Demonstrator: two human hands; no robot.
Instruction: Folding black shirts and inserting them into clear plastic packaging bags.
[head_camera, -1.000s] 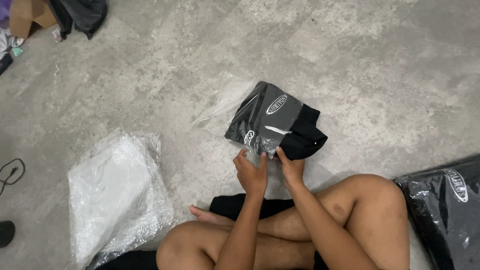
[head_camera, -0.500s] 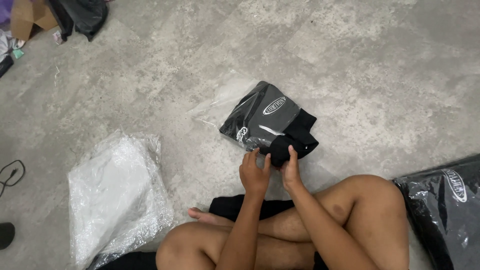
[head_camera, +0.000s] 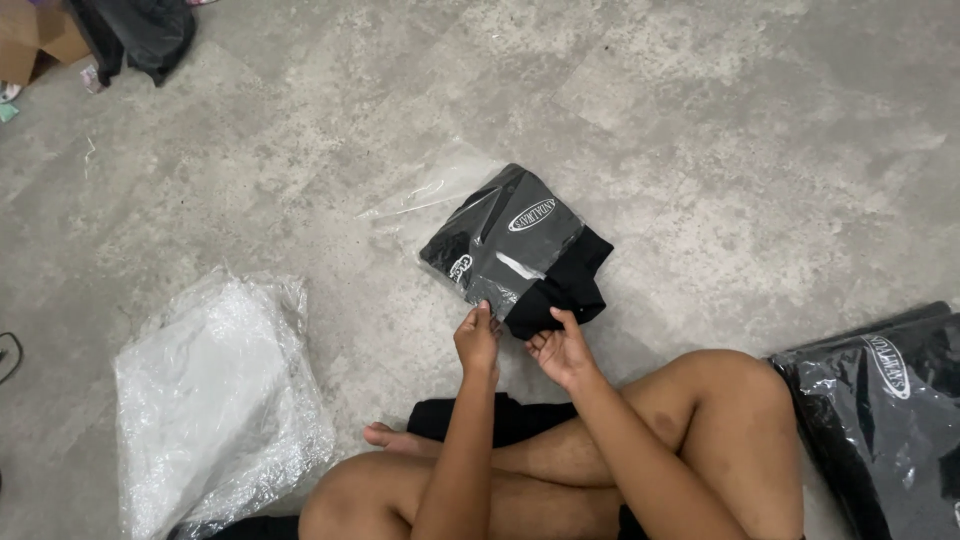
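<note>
A folded black garment (head_camera: 560, 290) sits half inside a glossy, crinkled clear bag (head_camera: 480, 225); left hand (head_camera: 477, 338) pinches the bag's edge, right hand (head_camera: 560, 350) grips the cloth.

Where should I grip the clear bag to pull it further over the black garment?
Grip the clear bag at its open near edge, coming from your side. The black garment sticks out there, and left hand and right hand are already at that edge.

Black cloth garment (head_camera: 560, 290), matt, half inside clear glossy plastic bag (head_camera: 500, 240). Floor (head_camera: 750, 150) rough mottled grey concrete. Crinkled shiny plastic wrap (head_camera: 215, 390) at left.
</note>
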